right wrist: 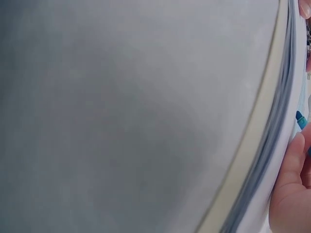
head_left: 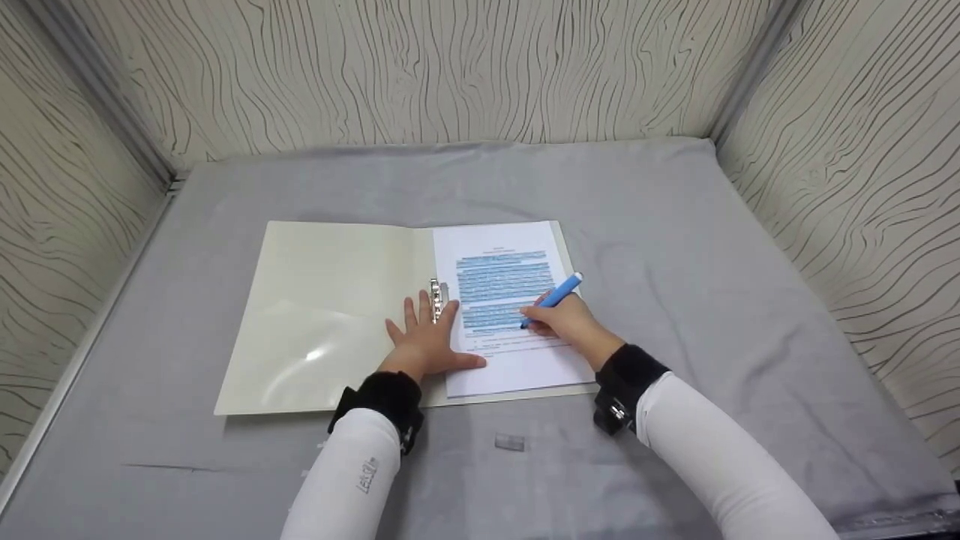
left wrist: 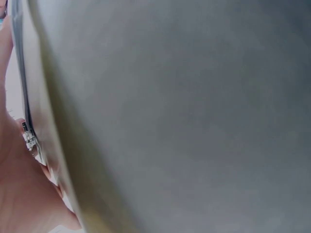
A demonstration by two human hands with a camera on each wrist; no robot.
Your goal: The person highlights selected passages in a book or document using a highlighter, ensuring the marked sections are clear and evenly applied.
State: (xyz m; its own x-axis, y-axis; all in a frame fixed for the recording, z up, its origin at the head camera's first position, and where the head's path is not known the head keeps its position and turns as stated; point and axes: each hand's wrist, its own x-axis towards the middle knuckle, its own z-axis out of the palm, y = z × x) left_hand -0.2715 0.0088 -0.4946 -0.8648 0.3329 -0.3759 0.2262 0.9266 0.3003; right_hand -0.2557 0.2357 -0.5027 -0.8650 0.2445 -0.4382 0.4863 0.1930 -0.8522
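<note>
An off-white ring binder (head_left: 330, 262) lies open on the table, with a printed sheet (head_left: 510, 371) on its right side. Several lines of the sheet's text are covered in blue strokes. My left hand (head_left: 427, 345) rests with fingers spread over the binder's spine and the sheet's left edge, partly hiding the metal ring clip (head_left: 434, 291). My right hand (head_left: 574, 324) pinches a blue marker (head_left: 562, 289), tilted, its dark tip at the lower blue lines. In the right wrist view the marker's tip (right wrist: 299, 116) pokes out beyond the fingers.
Grey cloth (head_left: 675, 247) covers the table, creased on the right. A small grey rectangular patch (head_left: 510, 442) lies in front of the binder. Wood-grain patterned panels (head_left: 450, 75) stand at the back and both sides. Sheets are stacked on the binder's right cover (right wrist: 262, 121).
</note>
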